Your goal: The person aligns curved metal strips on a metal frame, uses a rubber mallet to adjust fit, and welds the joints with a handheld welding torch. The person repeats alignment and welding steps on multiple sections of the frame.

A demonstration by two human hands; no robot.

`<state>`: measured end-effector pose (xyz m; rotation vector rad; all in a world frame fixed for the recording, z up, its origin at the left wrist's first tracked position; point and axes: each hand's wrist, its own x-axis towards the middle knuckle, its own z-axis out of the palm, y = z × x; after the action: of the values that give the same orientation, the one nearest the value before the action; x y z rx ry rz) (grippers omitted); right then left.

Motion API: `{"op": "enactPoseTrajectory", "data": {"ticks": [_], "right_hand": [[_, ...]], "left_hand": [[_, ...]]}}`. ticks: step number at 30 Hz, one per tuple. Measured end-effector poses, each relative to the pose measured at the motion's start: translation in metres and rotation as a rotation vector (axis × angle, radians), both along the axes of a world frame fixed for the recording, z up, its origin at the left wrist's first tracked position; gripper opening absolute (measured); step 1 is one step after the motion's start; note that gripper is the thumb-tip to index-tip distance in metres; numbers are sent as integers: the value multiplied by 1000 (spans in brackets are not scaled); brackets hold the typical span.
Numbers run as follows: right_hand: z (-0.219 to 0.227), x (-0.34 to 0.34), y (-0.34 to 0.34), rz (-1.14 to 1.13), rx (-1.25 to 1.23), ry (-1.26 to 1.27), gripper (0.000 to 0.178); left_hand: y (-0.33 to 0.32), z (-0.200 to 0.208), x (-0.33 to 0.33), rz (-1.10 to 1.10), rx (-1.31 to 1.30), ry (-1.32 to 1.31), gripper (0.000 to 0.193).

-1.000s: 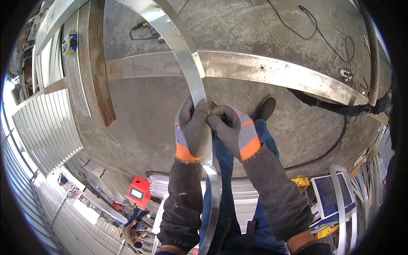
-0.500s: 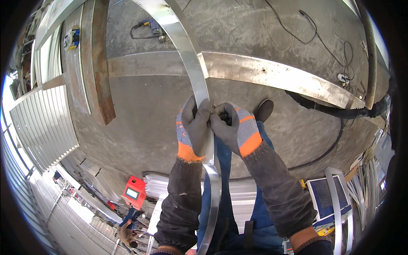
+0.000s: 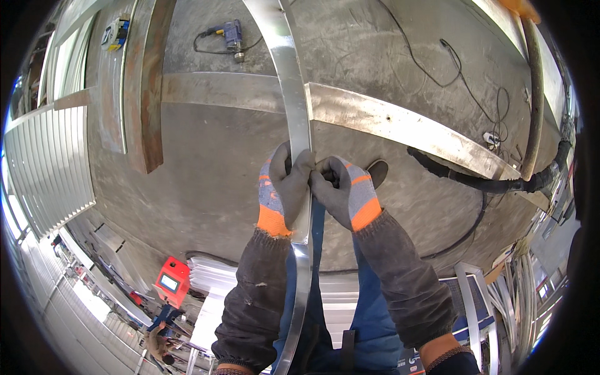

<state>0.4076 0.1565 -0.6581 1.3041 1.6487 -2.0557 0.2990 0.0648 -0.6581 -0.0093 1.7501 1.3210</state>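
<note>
A long curved strip of shiny metal (image 3: 291,87) runs from the far edge, between my arms, down past my legs. My left hand (image 3: 280,187), in a grey glove with an orange cuff, is closed round the strip's left side, the thumb lying on its face. My right hand (image 3: 350,190), gloved alike, sits against the strip's right edge with thumb and fingers pinched together. Whatever is between those right fingertips, if anything, is too small to make out. The two hands' fingertips nearly meet at that edge.
A wide metal band (image 3: 400,122) crosses the floor beyond my hands. A power tool (image 3: 234,40) with a cord lies past it. Left stands a rusty steel beam (image 3: 150,100); right, a black hose (image 3: 475,180). A red machine (image 3: 173,281) and a distant person (image 3: 156,340) are lower left.
The view has shifted slightly, and the strip's far part now stands more upright in it. Both hands keep nearly the same hold and place on the strip.
</note>
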Motion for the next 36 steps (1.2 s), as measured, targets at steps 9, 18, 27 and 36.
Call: {"op": "enactPoseTrajectory", "data": {"ticks": [9, 18, 27, 36], "right_hand": [[9, 13, 24, -36, 139, 73, 30], [86, 51, 84, 52, 524, 164, 30], [142, 124, 262, -31, 1571, -321, 56], [88, 112, 342, 119, 1574, -363, 35]], "left_hand": [[-12, -15, 4, -73, -95, 108, 24], [22, 24, 14, 51, -128, -43, 23], [4, 17, 10, 106, 39, -185, 28], [7, 16, -4, 32, -32, -246, 23]]}}
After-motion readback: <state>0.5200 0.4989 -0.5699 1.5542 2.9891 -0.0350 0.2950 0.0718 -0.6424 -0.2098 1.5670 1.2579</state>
